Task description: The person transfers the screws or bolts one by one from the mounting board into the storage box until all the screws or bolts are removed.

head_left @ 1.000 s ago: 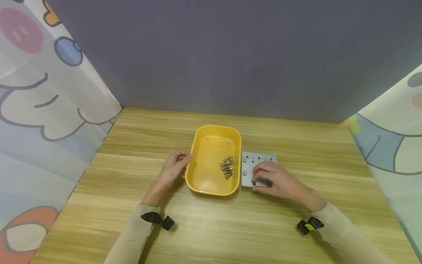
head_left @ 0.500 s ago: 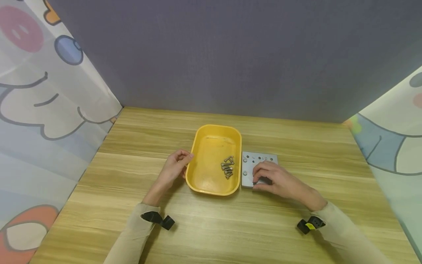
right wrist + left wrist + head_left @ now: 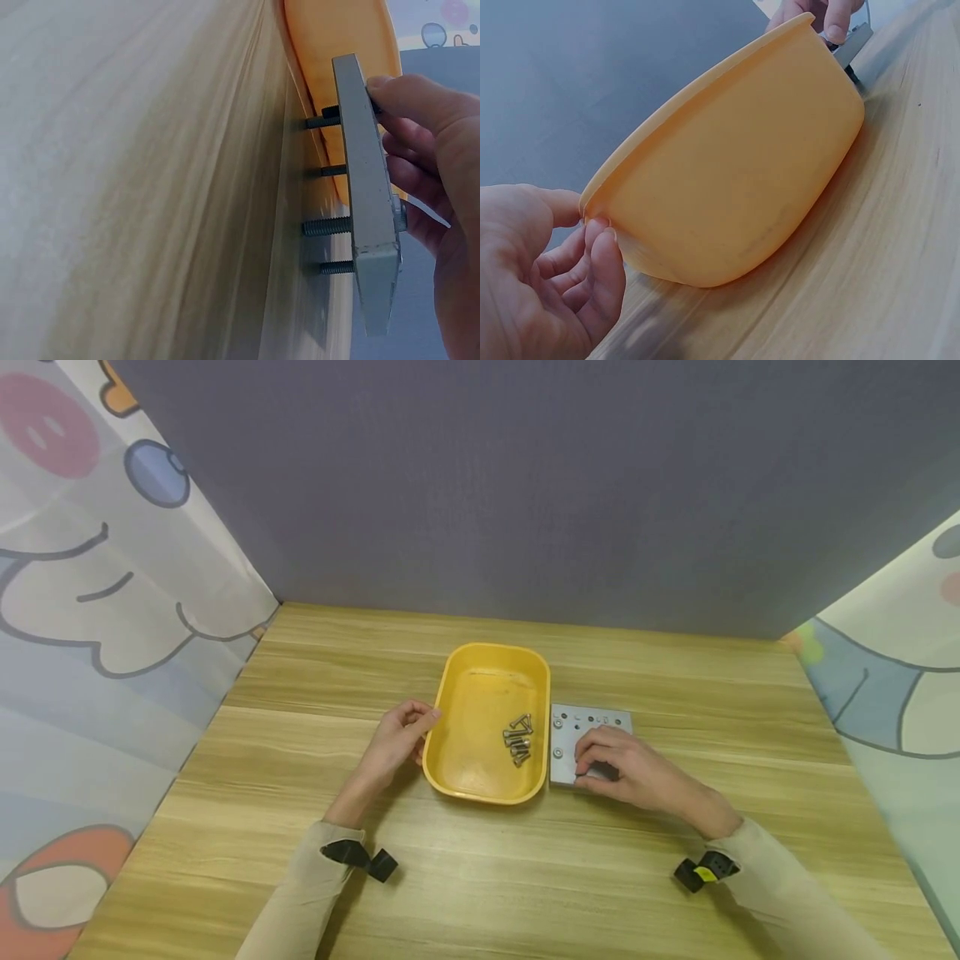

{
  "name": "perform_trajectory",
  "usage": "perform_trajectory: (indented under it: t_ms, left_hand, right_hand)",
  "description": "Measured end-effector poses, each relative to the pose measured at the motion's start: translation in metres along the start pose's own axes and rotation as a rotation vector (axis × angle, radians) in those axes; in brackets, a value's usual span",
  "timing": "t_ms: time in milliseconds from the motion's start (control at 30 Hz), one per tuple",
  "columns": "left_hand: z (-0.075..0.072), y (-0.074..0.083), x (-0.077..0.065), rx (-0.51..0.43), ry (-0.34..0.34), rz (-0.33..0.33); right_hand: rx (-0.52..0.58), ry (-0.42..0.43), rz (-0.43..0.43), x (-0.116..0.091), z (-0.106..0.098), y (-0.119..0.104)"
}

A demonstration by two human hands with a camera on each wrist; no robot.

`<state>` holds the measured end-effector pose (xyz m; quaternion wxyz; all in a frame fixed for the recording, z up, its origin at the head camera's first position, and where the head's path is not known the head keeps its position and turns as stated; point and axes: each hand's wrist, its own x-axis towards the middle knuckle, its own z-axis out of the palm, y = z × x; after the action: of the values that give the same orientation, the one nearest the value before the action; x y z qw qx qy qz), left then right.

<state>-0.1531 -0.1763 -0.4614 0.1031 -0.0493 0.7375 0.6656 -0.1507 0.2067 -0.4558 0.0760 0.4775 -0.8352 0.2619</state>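
Note:
My left hand (image 3: pixel 393 743) pinches the left rim of a yellow plastic tray (image 3: pixel 468 693) between thumb and fingers. Several silver socket-head bolts (image 3: pixel 517 741) lie loose inside the tray, toward its right side. Against the tray's right side is a grey metal plate (image 3: pixel 564 772) with holes and bolt heads. At its near edge, my right hand (image 3: pixel 630 768) pinches a small black bolt (image 3: pixel 376 109), mostly covered by the fingertips. In the right wrist view, several threaded bolt shanks (image 3: pixel 328 226) stick out under the plate, which stands raised off the table.
Both the tray and the plate stand on a wood-grain table (image 3: pixel 480 877). A dark grey panel (image 3: pixel 480 493) rises behind it, and printed curtains (image 3: pixel 150 568) hang at both sides.
My right thumb and fingertips have drawn together on the black bolt, which showed between them a second ago. The left hand, tray and loose bolts stay put.

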Motion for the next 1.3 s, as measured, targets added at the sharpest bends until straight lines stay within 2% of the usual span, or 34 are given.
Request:
perform_trajectory:
  t_ms: [700,1300]
  left_hand:
    - [0.001,-0.002,0.002,-0.021,0.007,0.009]
    - [0.001,0.000,0.001,-0.026,0.007,0.000]
  right_hand:
    - [0.037,0.048,-0.050,0.007,-0.004,-0.001]
    - [0.075,0.027,-0.011,0.011,-0.012,-0.001]
